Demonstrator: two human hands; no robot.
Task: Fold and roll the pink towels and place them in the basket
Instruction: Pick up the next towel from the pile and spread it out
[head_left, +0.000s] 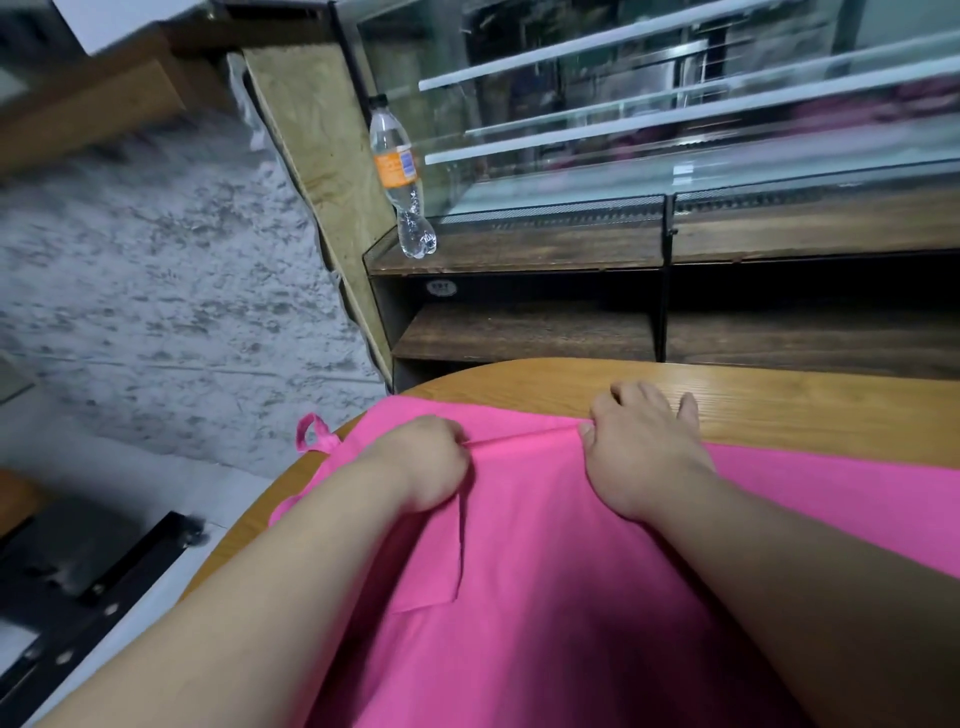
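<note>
Pink towel (545, 530) lies long-axis left-to-right; left hand (431, 462) grip pinches its far fold, right hand (641, 449) presses open-fingered.

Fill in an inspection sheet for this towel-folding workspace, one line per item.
Surface: wooden table, rounded edge, partly covered by the towel.
Job's things: pink towel spread flat, a raised fold between the hands, loop hanging off the left edge; basket: nothing seen.
Clutter: plastic bottle on the cabinet ledge, off the table.
Grippers: left hand pinches the fold; right hand fingers spread, thumb at the fold.
Cables: nothing seen.
Surroundings: glass display cabinet, dark wooden shelves, grey floor.
</note>
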